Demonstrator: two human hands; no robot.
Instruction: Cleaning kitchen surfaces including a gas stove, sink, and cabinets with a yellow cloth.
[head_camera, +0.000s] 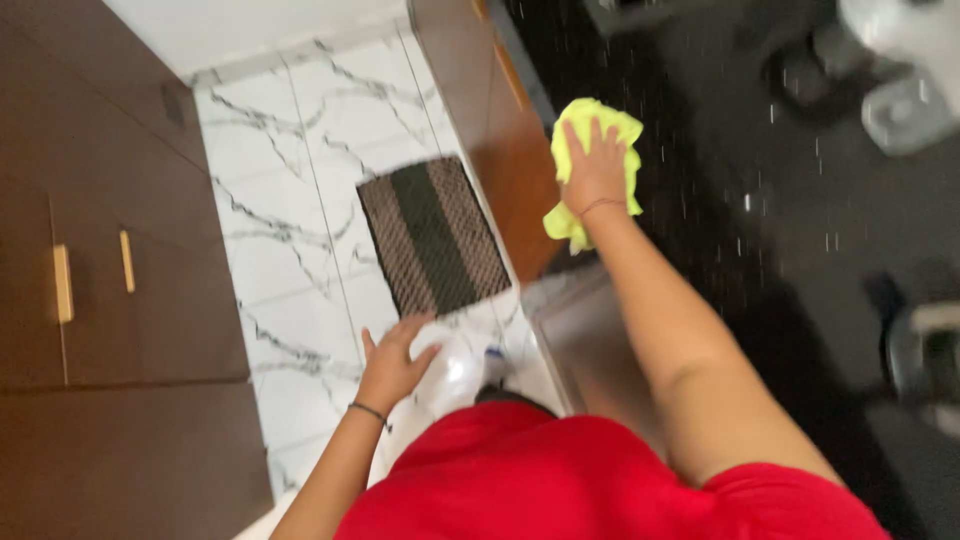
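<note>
Head view. The right hand (594, 170) is lying flat, fingers spread, pressing a crumpled yellow-green cleaning cloth (590, 165) against the near edge of a speckled black stone countertop (720, 200). The left hand (392, 362) is hanging low beside the red shirt (600, 480), its fingers curled around a blurred white plastic bottle (450, 372) held above the white marble-patterned tiled floor (300, 180). A brown-and-green striped rectangular doormat (432, 236) is lying on the floor between the two hands. Dark brown cabinet fronts with gold bar handles (62, 284) are bounding the floor at left. Blurred grey appliances (900, 100) are standing on the countertop, well apart from the cloth.
</note>
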